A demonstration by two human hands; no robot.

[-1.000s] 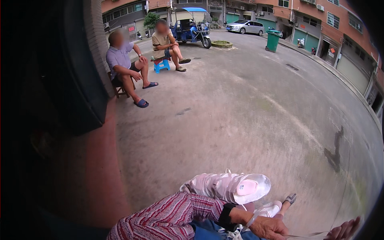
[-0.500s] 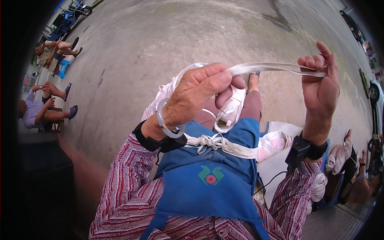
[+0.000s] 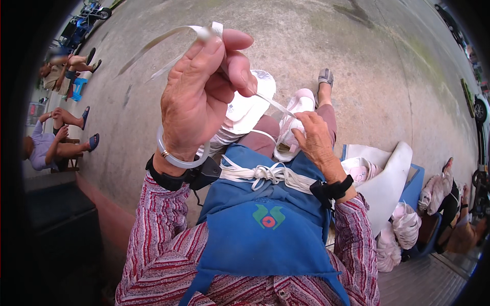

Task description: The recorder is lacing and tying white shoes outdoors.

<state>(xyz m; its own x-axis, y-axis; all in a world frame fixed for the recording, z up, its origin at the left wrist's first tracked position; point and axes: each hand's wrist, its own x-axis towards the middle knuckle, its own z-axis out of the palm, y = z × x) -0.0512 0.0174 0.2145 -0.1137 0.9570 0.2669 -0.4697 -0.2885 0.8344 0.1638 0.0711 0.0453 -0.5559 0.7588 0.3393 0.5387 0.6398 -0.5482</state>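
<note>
My left hand (image 3: 196,102) is raised, closed in a pinch on a flat white shoelace (image 3: 171,36). The lace loops over the fingertips, with two strands hanging off to the left. Another stretch runs taut from this hand down to a white and pink shoe (image 3: 290,127) between my knees. My right hand (image 3: 319,140) is at the shoe's right side, its bent fingers closed at the lace; the exact grip is partly hidden. Across my lap, a knotted bundle of white laces (image 3: 273,175) lies over the blue apron (image 3: 265,245).
Pale shoes (image 3: 250,104) are stacked by my left knee. At my right are a white sheet (image 3: 383,191), a shoe (image 3: 360,171) and bundled pale shoes (image 3: 406,224). Seated people (image 3: 51,135) are at the far left, a blue stool (image 3: 79,88) beside one.
My left hand has moved up and left with the lace. My right hand has come down from the upper right to the shoe. The sheet at my right has shifted.
</note>
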